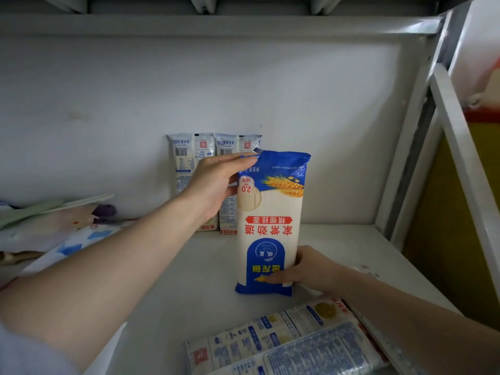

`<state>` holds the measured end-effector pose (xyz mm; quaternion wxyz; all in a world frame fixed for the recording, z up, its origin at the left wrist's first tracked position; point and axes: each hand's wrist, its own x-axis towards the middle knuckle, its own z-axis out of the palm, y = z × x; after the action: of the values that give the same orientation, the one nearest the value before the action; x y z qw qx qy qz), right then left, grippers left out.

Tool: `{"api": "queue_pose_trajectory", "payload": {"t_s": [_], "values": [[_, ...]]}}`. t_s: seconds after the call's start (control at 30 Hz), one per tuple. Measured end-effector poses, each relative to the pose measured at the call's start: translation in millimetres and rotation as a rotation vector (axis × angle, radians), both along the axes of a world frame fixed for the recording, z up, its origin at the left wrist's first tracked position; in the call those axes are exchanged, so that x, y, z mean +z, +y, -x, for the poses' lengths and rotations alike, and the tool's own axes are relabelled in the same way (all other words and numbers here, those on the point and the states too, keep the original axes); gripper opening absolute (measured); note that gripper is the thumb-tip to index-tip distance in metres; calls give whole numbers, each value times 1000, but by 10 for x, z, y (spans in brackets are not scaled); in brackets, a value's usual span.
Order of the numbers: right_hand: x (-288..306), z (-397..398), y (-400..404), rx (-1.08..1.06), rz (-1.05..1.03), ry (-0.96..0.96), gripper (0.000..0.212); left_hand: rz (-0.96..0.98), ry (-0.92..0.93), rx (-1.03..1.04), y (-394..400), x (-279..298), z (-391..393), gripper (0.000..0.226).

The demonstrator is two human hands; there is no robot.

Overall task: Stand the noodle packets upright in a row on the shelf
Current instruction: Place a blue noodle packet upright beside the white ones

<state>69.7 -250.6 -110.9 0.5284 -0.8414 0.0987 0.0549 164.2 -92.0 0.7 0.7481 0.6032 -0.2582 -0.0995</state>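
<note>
White wall behind white metal shelf frame

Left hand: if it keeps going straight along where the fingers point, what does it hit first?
The left hand points right, across the top of the held packet. Beyond that, probably only the shelf's right frame; depth is unclear.

Two bare forearms are seen, with no watch, ring or glove. Left hand: bare; a pale bluish-white sleeve is seen at the near left corner, blurred. Right hand: bare; no sleeve is seen on the right arm within the frame.
</note>
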Motion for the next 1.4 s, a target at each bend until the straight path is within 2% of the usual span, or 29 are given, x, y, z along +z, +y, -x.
{"api": "queue_pose_trajectory", "payload": {"t_s": [0.17,0.33,0.4,0.57,0.8,0.9,1.23,1.4], "values": [[-20,5,-15,-7,-1,-1,34,-7,1,2,-17,-4,1,12],[-43,-12,-40,-9,-11,5,35,-59,45,13,-28,-65,17,33],[-55,-15,-54,-15,-17,3,35,-167,25,-20,-8,-197,61,44],[-65,-20,-84,7,-53,-7,34,-501,22,-101,73,-821,144,38],[-92,-77,-108,18,33,-23,50,-698,-37,-216,141,-1300,63,47],[-94,-103,-115,32,44,-34,51,-697,-60,-207,136,-1305,32,47],[115,-380,-482,-35,50,-35,48,-505,-47,-53,-298,-1334,-110,56],[113,-603,-702,-57,33,-49,43,-512,-45,31,-588,-1368,-330,56]]}}
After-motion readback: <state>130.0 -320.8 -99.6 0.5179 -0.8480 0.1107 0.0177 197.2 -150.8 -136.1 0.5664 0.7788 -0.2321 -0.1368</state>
